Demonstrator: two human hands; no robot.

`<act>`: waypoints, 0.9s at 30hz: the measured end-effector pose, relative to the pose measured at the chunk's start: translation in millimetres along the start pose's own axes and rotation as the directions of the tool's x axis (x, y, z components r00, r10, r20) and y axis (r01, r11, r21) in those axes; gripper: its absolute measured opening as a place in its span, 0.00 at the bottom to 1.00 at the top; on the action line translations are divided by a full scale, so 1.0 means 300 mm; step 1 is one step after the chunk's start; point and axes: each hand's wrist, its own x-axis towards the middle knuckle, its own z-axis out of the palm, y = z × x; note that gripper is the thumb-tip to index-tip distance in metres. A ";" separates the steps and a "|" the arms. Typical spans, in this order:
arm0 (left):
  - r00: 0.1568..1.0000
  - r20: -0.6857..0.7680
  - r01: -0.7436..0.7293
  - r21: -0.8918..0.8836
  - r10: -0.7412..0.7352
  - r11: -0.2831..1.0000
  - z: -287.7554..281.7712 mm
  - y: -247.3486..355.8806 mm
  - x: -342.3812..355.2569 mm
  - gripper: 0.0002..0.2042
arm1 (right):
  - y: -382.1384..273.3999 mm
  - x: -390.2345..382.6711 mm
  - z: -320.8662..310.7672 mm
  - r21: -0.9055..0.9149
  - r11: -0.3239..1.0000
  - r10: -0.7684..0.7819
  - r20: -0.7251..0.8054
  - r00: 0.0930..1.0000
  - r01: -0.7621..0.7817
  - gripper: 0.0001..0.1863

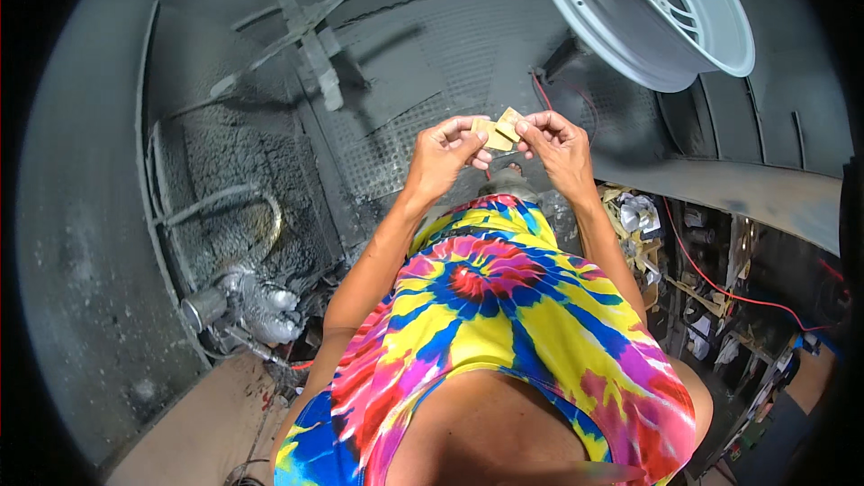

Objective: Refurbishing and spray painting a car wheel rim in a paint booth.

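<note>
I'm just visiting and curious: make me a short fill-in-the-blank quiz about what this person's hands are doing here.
1. Both hands, the left hand and the right hand, pinch small tan pieces that look like ____.
2. The wheel rim mounted at upper right is coloured ____.
3. The person's shirt has a bright ____ pattern.
4. A thin ____ cable runs along the right side.

Missing words: sandpaper; white; tie-dye; red

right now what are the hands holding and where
Both hold a small tan folded piece: left hand pinches its left end, right hand its right end, fingertips only.
</note>
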 end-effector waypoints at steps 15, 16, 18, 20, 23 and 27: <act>0.979 0.202 -0.053 0.314 -0.012 0.948 0.434 0.051 0.370 0.15 | -0.063 0.121 -0.481 0.011 1.000 0.008 0.104 0.995 -0.009 0.07; 0.973 0.229 -0.035 0.320 -0.041 0.947 0.456 0.054 0.382 0.17 | -0.114 0.104 -0.507 -0.073 0.997 0.000 0.075 0.997 0.006 0.07; 0.961 0.271 -0.034 0.337 -0.063 0.941 0.482 0.066 0.420 0.18 | -0.221 0.086 -0.559 -0.183 0.964 -0.197 -0.019 0.980 0.190 0.09; 0.948 0.266 0.063 0.382 -0.175 0.922 0.485 0.058 0.449 0.16 | -0.302 0.090 -0.642 -0.501 0.751 -0.543 -0.098 0.834 0.430 0.14; 0.948 0.293 0.007 0.366 -0.122 0.931 0.441 0.015 0.495 0.12 | -0.408 0.115 -0.735 -0.808 0.422 -0.809 -0.130 0.574 0.412 0.20; 0.983 0.183 -0.027 0.323 -0.035 0.946 0.369 -0.016 0.547 0.04 | -0.381 0.165 -0.825 -0.964 0.038 -0.808 0.125 0.576 0.263 0.24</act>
